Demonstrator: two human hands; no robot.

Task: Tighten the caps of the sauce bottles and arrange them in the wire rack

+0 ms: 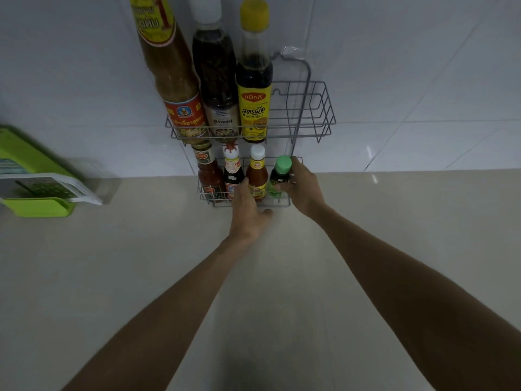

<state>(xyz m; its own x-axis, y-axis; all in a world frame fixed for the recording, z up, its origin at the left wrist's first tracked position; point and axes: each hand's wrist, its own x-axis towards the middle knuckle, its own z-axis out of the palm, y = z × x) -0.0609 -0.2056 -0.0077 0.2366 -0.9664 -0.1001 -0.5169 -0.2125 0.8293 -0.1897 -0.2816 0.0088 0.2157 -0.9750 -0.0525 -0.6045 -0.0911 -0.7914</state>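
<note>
A grey two-tier wire rack (pixel 315 108) hangs on the white tiled wall. Its upper shelf holds three tall bottles: a brown sauce bottle (pixel 169 71), a dark bottle with a white cap (pixel 215 66) and a yellow-capped bottle (pixel 253 80). On the lower shelf stand a red chilli sauce bottle (pixel 207 173), a dark bottle with a white cap (pixel 231 170), an orange sauce bottle (pixel 257 173) and a small green-capped bottle (pixel 280 176). My right hand (pixel 303 184) is shut on the green-capped bottle at the shelf's right end. My left hand (pixel 246 213) grips the lower shelf's front edge by the orange bottle.
A green plastic box (pixel 33 170) with a printed label lies on the beige counter (pixel 141 263) at the far left. The upper shelf's right half holds nothing. The wall rises directly behind the rack.
</note>
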